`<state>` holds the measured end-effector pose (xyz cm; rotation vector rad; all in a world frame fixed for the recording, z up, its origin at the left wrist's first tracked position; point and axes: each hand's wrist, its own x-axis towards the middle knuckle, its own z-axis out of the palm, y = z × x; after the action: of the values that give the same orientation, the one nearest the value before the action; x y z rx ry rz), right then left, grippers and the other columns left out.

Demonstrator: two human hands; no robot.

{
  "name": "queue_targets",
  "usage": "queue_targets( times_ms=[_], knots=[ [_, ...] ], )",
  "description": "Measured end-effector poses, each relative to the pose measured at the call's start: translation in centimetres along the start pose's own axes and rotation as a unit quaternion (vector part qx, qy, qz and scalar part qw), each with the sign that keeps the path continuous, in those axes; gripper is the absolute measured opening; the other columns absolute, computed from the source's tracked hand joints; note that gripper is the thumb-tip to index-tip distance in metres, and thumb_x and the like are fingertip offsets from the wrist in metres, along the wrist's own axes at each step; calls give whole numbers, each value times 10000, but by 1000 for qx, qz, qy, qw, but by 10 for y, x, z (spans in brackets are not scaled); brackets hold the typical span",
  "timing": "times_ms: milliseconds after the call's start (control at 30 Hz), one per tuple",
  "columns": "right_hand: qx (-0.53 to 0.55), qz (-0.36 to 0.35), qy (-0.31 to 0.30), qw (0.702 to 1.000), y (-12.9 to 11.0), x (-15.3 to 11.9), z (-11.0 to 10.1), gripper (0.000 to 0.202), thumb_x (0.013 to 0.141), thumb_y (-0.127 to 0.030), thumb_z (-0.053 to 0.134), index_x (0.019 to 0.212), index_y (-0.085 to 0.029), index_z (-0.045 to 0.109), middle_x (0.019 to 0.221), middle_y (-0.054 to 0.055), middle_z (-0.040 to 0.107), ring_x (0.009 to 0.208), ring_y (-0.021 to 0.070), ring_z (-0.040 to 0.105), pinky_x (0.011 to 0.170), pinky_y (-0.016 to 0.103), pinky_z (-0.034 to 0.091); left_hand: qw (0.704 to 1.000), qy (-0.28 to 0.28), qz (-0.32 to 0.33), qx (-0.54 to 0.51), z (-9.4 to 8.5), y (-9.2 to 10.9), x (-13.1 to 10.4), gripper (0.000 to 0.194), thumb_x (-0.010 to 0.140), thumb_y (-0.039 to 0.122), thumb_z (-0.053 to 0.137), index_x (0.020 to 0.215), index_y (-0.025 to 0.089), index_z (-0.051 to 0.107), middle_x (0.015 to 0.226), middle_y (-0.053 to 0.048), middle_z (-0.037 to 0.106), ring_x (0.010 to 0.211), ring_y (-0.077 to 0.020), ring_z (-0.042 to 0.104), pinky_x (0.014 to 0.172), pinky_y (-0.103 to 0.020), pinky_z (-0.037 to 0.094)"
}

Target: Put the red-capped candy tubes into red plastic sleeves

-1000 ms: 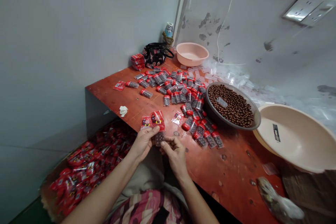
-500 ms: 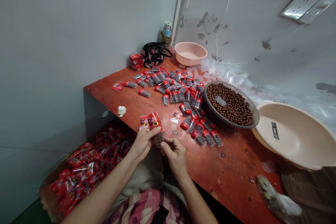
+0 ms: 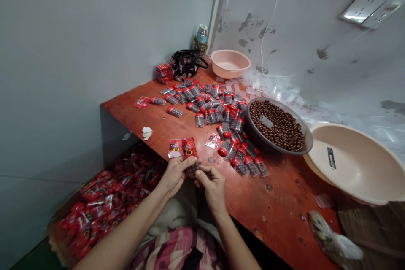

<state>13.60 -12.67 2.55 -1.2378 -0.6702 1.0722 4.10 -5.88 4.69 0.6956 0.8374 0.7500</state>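
Observation:
Between my hands, at the table's front edge, is a red packet with dark balls showing in its clear lower part. My left hand is closed on the packet, thumb on top. My right hand pinches its lower right side. A flat red card lies just left of the packet, above my left fingers. Further back on the red table lie several clear containers of dark balls with red caps. Another red and white packet lies right of my hands.
A grey basin of brown balls stands right of the containers, beside a large cream basin. Behind are a pink basin and a black bag. Below left, a box holds many red packets.
The packet between my hands has turned more upright and its clear part is now more covered by my fingers. Both hands have stayed nearly in place.

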Motion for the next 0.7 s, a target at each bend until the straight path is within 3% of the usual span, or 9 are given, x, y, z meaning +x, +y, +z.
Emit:
queue_targets(
  times_ms=[133, 300, 533, 633, 700],
  knots=[
    [85, 28, 12, 996, 3, 3, 1, 149, 692, -276, 637, 756, -144, 614, 632, -13, 574, 471, 76, 498, 435, 191, 408, 999, -52, -3, -7, 2, -8, -7, 201, 690, 278, 634, 674, 77, 630, 558, -26, 581, 460, -110, 514, 471, -259, 444],
    [108, 47, 5, 993, 4, 7, 1, 163, 670, -288, 661, 744, -158, 598, 614, -25, 576, 438, 67, 493, 425, 189, 417, 998, -11, 33, -48, 4, -8, -11, 219, 716, 320, 607, 708, 101, 623, 650, -43, 625, 512, -117, 541, 500, -265, 457],
    [92, 49, -5, 995, 7, 18, 4, 162, 652, -273, 676, 699, -166, 565, 556, -44, 577, 409, 66, 483, 404, 180, 402, 998, 1, 25, -50, 1, -12, -15, 185, 682, 266, 654, 685, 83, 625, 684, -67, 650, 616, -143, 597, 619, -277, 491],
    [79, 41, -33, 996, 6, 20, 12, 159, 646, -258, 680, 708, -161, 570, 561, -39, 594, 427, 72, 509, 427, 183, 414, 997, 15, 27, -64, -8, -9, -22, 164, 698, 240, 642, 741, 82, 634, 771, -90, 667, 734, -179, 620, 697, -297, 499],
    [80, 48, -55, 994, 5, 20, 16, 175, 641, -255, 682, 735, -159, 569, 554, -35, 602, 434, 81, 527, 439, 188, 424, 992, 53, 46, -105, -23, -9, -30, 153, 723, 240, 616, 795, 105, 627, 878, -99, 666, 858, -210, 612, 770, -325, 491]
  ],
)
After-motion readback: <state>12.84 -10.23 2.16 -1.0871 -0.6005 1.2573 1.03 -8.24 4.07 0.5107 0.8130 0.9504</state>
